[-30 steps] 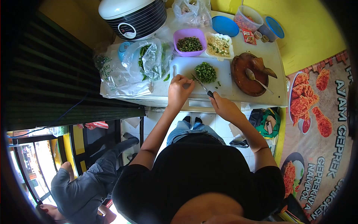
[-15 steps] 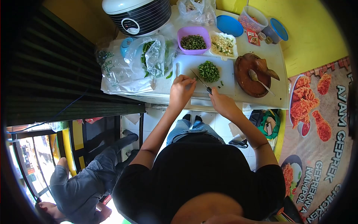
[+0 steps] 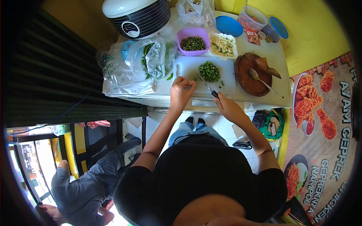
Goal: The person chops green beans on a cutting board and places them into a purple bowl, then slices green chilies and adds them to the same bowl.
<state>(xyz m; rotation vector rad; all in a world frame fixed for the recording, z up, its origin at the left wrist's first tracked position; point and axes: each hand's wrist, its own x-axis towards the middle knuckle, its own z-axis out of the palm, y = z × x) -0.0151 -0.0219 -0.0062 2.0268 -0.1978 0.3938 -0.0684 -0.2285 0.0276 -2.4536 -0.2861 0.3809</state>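
My right hand [image 3: 230, 108] is wrapped round the dark handle of a knife [image 3: 206, 83]. Its blade slants up and left over the white cutting board [image 3: 229, 71]. Beside the blade, at the board's near left, my left hand [image 3: 181, 92] pinches a small green piece [image 3: 195, 79], mostly hidden by the fingertips; it looks like green chili. A heap of chopped green chili [image 3: 209, 72] lies just beyond the blade, with a few loose bits to its right.
Behind the board stand a purple tub [image 3: 206, 37] of chopped greens and a white tray [image 3: 234, 52] of pale pieces. A plastic bag [image 3: 154, 56] with green pods lies left. A brown mortar [image 3: 241, 81] holding a spoon [image 3: 260, 80] is right. Another person [image 3: 83, 188] is at lower left.
The knife and my right hand have shifted slightly right and toward me, leaving the blade farther from my left fingers. My left hand keeps its pinch. The view has shifted a little.
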